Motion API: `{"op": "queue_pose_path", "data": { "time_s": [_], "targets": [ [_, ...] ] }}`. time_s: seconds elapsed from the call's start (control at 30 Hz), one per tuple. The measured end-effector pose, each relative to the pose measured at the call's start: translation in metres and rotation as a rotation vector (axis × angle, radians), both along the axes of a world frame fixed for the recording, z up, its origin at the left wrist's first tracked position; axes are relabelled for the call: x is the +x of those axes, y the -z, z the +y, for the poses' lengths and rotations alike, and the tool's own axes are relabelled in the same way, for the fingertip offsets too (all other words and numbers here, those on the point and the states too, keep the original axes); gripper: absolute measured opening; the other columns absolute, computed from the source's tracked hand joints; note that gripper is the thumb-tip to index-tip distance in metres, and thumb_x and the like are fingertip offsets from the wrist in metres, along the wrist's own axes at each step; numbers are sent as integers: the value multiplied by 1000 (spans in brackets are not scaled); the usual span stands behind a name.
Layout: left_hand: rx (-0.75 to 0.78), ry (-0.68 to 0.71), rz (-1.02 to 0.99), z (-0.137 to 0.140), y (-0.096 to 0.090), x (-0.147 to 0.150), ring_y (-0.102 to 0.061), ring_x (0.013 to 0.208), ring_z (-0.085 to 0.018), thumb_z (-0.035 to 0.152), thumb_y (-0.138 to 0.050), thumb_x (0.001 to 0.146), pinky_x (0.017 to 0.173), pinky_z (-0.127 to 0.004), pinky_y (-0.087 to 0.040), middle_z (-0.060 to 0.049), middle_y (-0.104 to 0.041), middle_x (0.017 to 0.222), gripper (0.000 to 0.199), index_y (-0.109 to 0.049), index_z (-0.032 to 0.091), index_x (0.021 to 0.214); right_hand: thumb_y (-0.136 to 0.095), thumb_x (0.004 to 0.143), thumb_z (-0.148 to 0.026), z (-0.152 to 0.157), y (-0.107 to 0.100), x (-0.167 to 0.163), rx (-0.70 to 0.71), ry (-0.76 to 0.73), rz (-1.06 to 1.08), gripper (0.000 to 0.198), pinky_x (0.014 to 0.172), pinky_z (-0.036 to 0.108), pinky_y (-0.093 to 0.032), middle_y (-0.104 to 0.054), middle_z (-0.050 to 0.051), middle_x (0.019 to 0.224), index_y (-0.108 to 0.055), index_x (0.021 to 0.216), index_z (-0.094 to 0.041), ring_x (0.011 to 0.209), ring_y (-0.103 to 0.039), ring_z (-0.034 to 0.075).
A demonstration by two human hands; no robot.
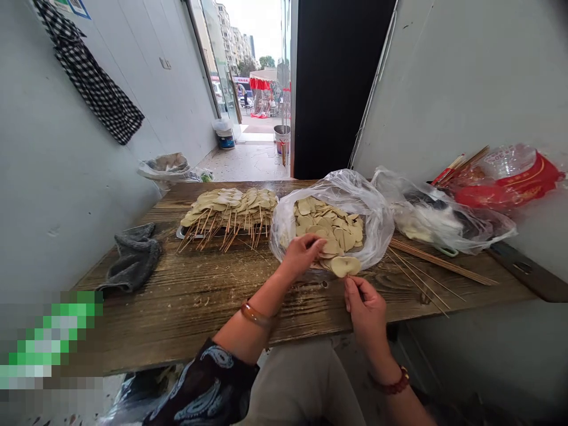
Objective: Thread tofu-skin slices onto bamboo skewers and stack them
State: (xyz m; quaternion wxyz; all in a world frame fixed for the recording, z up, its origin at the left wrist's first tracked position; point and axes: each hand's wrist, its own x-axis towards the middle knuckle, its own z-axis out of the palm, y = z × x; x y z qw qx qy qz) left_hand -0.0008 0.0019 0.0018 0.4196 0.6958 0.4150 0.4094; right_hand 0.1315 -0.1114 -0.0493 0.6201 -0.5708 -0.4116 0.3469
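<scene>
My left hand [302, 252] reaches into an open clear plastic bag [373, 216] full of flat tan slices [326, 226] and touches slices at the bag's front. My right hand [366, 309] pinches a thin bamboo skewer upright; tan slices [345, 265] are threaded on its top, just at the bag's mouth. The skewer itself is mostly hidden by my fingers. Both hands sit above the front half of a worn wooden table [199, 296].
A metal tray [183, 232] heaped with finished skewers [231, 210] lies at the table's back left. Loose bamboo skewers [439, 263] lie right of the bag. A grey cloth [133, 257] sits at left. More plastic bags [444, 216] crowd the right wall. An open doorway lies ahead.
</scene>
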Motion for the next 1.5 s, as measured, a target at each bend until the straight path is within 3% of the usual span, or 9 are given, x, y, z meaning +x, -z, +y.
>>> {"op": "queue_pose_path", "data": {
  "time_s": [0.13, 0.33, 0.5, 0.7, 0.83, 1.0, 1.07, 1.23, 1.5],
  "targets": [
    [224, -212, 220, 13, 9, -8, -55, 69, -13, 26, -52, 80, 64, -23, -41, -2, -62, 73, 18, -67, 15, 80, -58, 81, -45, -2, -2, -2, 28, 37, 106, 30, 40, 20, -29, -43, -6, 52, -63, 83, -15, 43, -36, 7],
    [397, -199, 543, 11, 17, 1, -55, 81, -17, 32, -57, 79, 74, -29, -42, -4, -59, 82, 18, -68, 20, 86, -58, 82, -44, -2, -1, -2, 24, 17, 67, 31, 41, 20, -29, -43, -6, 54, -64, 89, -14, 44, -36, 7],
    [411, -184, 589, 10, 18, 8, -54, 85, -19, 28, -59, 77, 76, -30, -41, -4, -58, 86, 13, -66, 20, 85, -56, 83, -44, -2, -2, -1, 25, 5, -19, 34, 42, 20, -31, -44, -5, 53, -65, 93, -13, 44, -38, 8],
    [341, -118, 345, 8, 15, 13, -52, 74, -15, 13, -54, 73, 70, -27, -39, -2, -57, 75, 6, -58, 18, 73, -54, 84, -46, -2, 0, -1, 1, 5, -81, 34, 43, 21, -32, -45, -5, 52, -65, 88, -14, 44, -39, 9],
    [90, -89, 31, 10, 9, 10, -52, 66, -11, 15, -56, 69, 62, -22, -41, 0, -58, 71, 3, -53, 16, 69, -53, 84, -46, -2, -1, 0, -5, -9, -108, 33, 43, 21, -33, -46, -4, 52, -65, 83, -14, 45, -39, 10],
    [-237, -71, -417, 10, 1, 0, -48, 48, -7, 26, -63, 67, 50, -21, -44, 6, -49, 57, 18, -48, 17, 73, -53, 84, -45, -3, -4, 3, -4, -84, -201, 34, 46, 21, -36, -52, -2, 58, -67, 85, -15, 47, -42, 10],
    [-305, -65, -537, 11, -1, -4, -51, 48, -7, 30, -67, 65, 50, -22, -47, 6, -53, 59, 26, -50, 16, 79, -52, 85, -44, -3, -6, 3, -1, -131, -230, 34, 45, 21, -36, -55, -1, 60, -68, 87, -15, 47, -43, 10],
    [-384, -43, -668, 14, -5, -11, -56, 54, -8, 32, -78, 56, 51, -21, -48, -2, -65, 75, 46, -58, 12, 92, -52, 85, -40, -2, -10, 3, 27, -218, -310, 30, 44, 20, -35, -58, 0, 61, -69, 83, -15, 50, -47, 11],
    [-286, -122, -650, 16, -6, -13, -53, 55, -6, 28, -76, 56, 54, -20, -48, 1, -62, 67, 33, -62, 12, 81, -50, 87, -37, 0, -13, 2, 64, -248, -389, 28, 51, 22, -39, -61, 3, 68, -68, 81, -16, 62, -54, 14]
  ]
}}
